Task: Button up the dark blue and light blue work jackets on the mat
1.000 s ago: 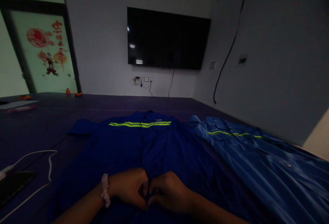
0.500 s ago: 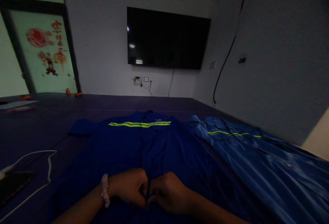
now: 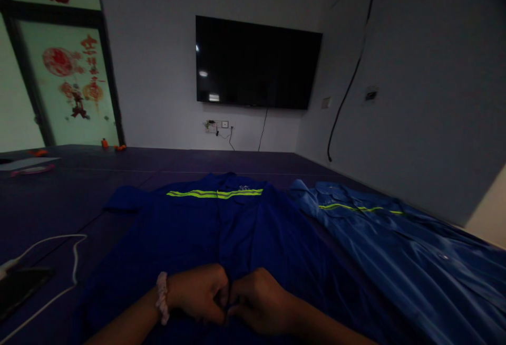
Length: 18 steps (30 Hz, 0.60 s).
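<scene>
A dark blue work jacket with a yellow reflective stripe lies spread flat on the dark purple surface in front of me. My left hand, with a pink scrunchie on its wrist, and my right hand meet at the jacket's front opening near its lower hem. Both hands are closed with fingertips pinching the cloth at the centre placket. What is between the fingers is hidden in the dim light.
A second, lighter blue jacket lies to the right, reaching the wall. A dark phone with a white cable lies at the left. A black TV hangs on the far wall; a window with red decorations stands at left.
The view has tilted slightly downward. My hands stay together at the jacket's front, shifted only a little.
</scene>
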Motion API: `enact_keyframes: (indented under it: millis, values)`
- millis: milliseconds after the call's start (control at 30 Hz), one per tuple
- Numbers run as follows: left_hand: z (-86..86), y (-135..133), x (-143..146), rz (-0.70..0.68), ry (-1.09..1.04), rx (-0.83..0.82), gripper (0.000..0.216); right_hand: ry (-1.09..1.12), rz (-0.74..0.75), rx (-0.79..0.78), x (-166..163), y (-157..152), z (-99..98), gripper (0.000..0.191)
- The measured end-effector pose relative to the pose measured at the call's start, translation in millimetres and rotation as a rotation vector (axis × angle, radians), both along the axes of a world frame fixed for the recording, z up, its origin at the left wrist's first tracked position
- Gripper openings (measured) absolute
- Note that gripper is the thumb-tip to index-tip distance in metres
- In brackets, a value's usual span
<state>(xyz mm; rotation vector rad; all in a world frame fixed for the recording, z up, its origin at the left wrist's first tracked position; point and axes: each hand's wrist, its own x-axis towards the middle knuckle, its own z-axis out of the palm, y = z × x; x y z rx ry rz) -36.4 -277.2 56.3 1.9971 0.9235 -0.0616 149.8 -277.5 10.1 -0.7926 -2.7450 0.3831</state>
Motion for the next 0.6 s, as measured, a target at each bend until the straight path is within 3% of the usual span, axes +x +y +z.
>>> enact_keyframes:
  millis: [600]
  values:
    - [0.5, -0.3, 3.6, 0.091, 0.016, 0.025, 0.011, 0.121, -0.059, -0.090, -2.4, -3.6, 4.4, 0.014]
